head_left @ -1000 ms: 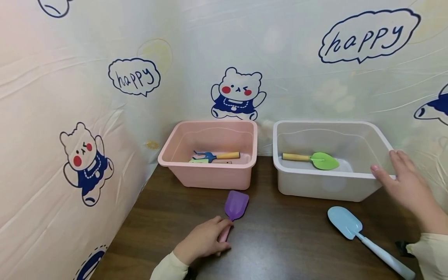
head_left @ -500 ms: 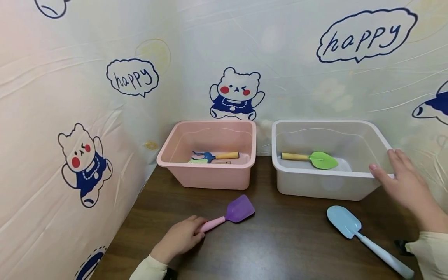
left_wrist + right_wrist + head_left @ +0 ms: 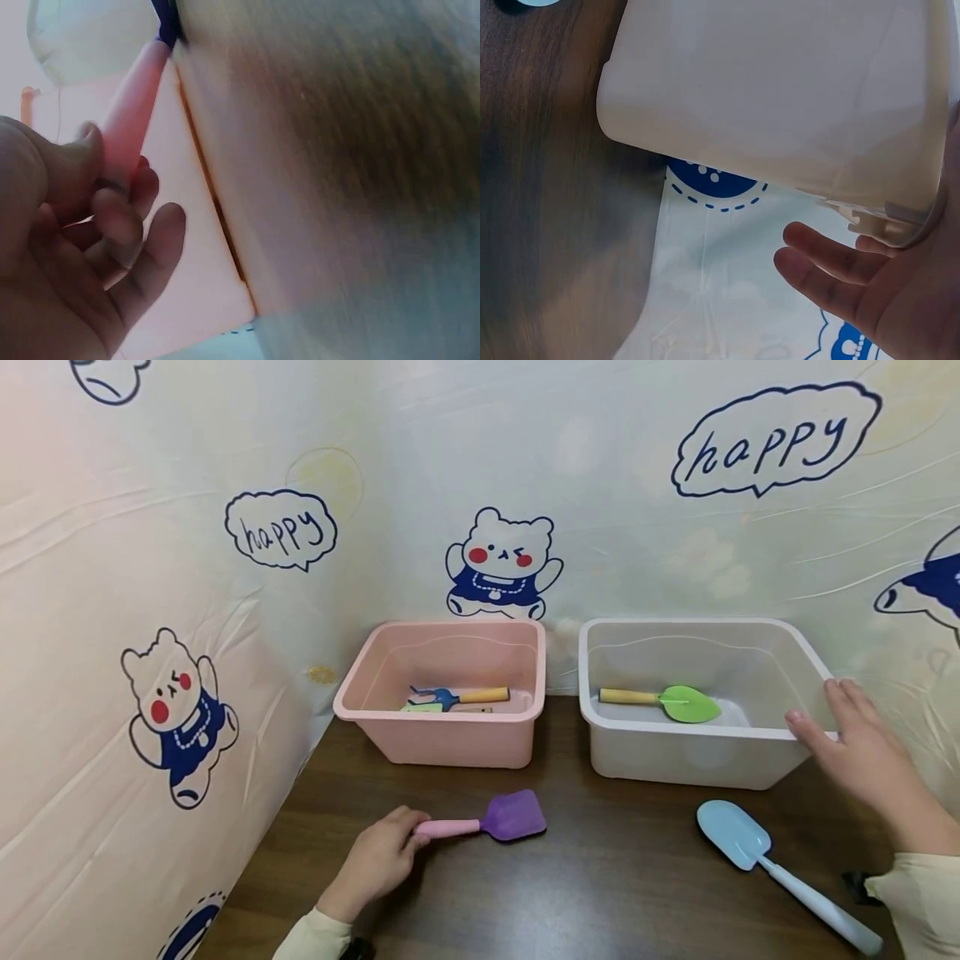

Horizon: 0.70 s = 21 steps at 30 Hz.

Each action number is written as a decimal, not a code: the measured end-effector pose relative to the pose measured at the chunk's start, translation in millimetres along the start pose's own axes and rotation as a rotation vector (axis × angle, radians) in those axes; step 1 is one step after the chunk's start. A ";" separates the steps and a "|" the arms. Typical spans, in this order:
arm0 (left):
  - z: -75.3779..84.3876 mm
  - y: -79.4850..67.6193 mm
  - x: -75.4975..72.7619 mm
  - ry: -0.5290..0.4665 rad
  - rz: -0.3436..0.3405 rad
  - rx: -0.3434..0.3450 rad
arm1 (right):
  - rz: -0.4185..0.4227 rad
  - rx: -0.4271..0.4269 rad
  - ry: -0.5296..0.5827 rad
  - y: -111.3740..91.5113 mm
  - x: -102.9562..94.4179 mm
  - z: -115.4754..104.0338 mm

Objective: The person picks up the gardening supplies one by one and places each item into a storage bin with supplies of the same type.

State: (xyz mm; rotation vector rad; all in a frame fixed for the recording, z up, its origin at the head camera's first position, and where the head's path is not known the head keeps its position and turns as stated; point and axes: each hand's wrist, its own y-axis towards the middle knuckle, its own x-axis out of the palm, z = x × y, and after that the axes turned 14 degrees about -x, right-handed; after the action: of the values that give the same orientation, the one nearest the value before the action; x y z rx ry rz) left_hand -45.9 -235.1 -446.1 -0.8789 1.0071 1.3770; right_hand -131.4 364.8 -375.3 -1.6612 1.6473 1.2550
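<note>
My left hand (image 3: pixel 378 857) pinches the end of the pink handle of a toy shovel (image 3: pixel 514 816) with a flat purple blade. The blade points right, in front of the pink bin (image 3: pixel 450 739); whether it touches the table I cannot tell. In the left wrist view, thumb and fingertips meet on the pink handle (image 3: pixel 133 112), while other fingers stay loose. My right hand (image 3: pixel 870 760) rests on the front right corner of the white bin (image 3: pixel 675 756). In the right wrist view, loosely straight fingers (image 3: pixel 832 285) hang outside that bin, below its rim.
A light blue trowel (image 3: pixel 783 877) lies on the brown table (image 3: pixel 600 902) before the white bin. That bin holds a green trowel (image 3: pixel 686 703) with a yellow handle. Inside the pink bin lie a blue hand fork (image 3: pixel 450 697) and something light green. Printed cloth hangs behind.
My left hand has moved left, sliding its hold to the handle's end. The shovel has turned from pointing away to pointing right. My right hand stays on the white bin.
</note>
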 end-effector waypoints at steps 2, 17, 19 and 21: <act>1.8 0.6 1.2 -0.002 0.039 0.010 | -0.009 -0.003 0.008 -0.1 -0.4 0.4; 18.5 12.6 7.9 -0.121 0.042 0.123 | -0.116 -0.084 -0.025 5.0 -10.0 5.9; 21.5 14.4 7.4 -0.125 0.045 0.140 | -0.124 -0.085 -0.027 5.5 -10.2 6.0; 24.5 16.7 6.2 -0.134 0.050 0.151 | -0.127 -0.081 -0.030 5.9 -10.0 6.0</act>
State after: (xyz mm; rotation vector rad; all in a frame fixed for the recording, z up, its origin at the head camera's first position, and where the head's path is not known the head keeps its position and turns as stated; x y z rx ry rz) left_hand -61.6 -209.6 -442.1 -0.6446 1.0211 1.3638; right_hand -137.1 374.0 -368.1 -1.7567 1.4665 1.2927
